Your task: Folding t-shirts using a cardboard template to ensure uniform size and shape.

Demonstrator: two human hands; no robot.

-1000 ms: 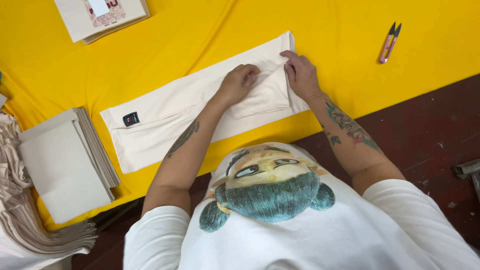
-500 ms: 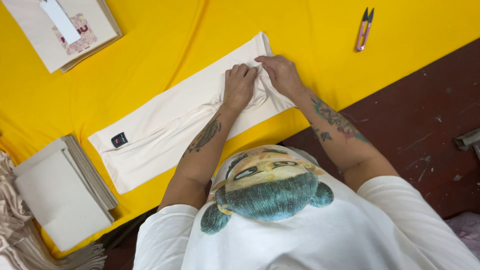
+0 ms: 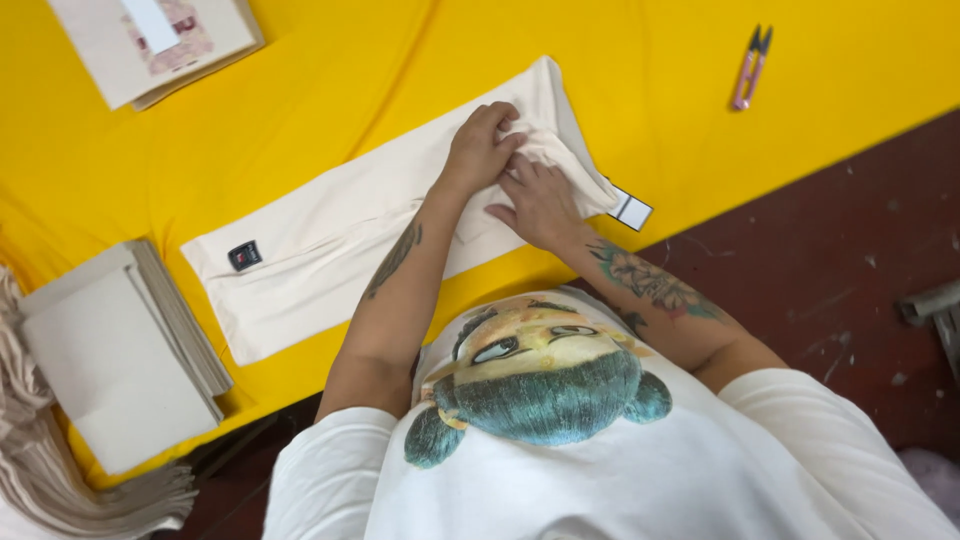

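A cream cloth bag (image 3: 330, 240) lies folded lengthwise on the yellow table cover (image 3: 650, 110), with a small black label (image 3: 244, 255) near its left end. My left hand (image 3: 480, 150) presses down on the cloth near its right end, fingers curled into a bunched fold. My right hand (image 3: 540, 200) lies just below it, pinching the same fold. A small white tag (image 3: 632, 210) with a dark edge sticks out from under the cloth's right end.
A stack of folded cream bags (image 3: 120, 350) sits at the left, above a pile of cloth strips (image 3: 40, 450). A flat packet with a printed card (image 3: 150, 40) lies top left. Pink thread snips (image 3: 750, 65) rest top right. Dark floor (image 3: 850, 270) borders the table.
Both hands have shifted along the cloth and bunched its right end into a fold. The white tag now shows at that end.
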